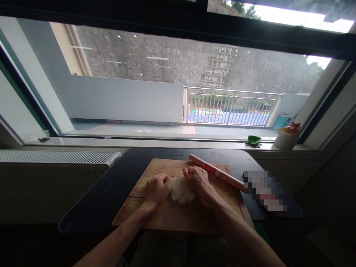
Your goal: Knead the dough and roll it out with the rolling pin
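A lump of pale dough (182,191) lies on a wooden cutting board (164,218), flattened and uneven at its near edge. At its left side my left hand (159,187) is closed, its curled fingers on the dough's edge. My right hand (197,178) is also closed, its bent fingers gripping the dough's upper right. Both hands hide parts of the dough under them. Beyond my right hand, a long pale tube-shaped roll with red print (217,172) lies slantwise across the board's far right corner.
The board rests on a dark table (91,200) with rounded corners. On its right is a blurred-out item (264,191). A green object (253,141) and a white container with an orange top (287,137) stand on the windowsill. A radiator (58,157) is at left.
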The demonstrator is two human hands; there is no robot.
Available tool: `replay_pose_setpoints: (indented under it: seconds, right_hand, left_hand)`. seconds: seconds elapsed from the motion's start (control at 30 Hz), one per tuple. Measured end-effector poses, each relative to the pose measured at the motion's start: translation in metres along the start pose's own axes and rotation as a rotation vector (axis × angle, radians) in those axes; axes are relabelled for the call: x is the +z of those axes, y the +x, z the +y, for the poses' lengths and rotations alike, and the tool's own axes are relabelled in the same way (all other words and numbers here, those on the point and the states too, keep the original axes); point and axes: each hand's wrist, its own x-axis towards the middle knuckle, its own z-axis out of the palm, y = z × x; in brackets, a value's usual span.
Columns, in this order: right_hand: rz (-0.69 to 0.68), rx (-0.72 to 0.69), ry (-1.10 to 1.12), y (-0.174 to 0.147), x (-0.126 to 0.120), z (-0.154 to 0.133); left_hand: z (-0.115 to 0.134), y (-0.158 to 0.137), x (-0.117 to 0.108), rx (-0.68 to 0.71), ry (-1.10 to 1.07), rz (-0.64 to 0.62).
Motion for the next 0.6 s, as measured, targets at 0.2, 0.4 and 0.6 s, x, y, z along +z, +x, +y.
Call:
replay_pose_setpoints:
  seconds: [0.2, 0.4, 0.6]
  right_hand:
    - [0.05, 0.025, 0.019, -0.007, -0.006, -0.004]
    - [-0.042, 0.065, 0.059, -0.001, -0.002, -0.01]
    - [-0.107, 0.053, 0.185, -0.009, -0.025, -0.005]
  left_hand:
    - [0.001, -0.003, -0.003, -0.008, -0.061, 0.018]
    - [0.003, -0.001, -0.001, 0.064, -0.049, -0.003]
    - [-0.001, 0.0, -0.004, -0.005, -0.174, -0.118]
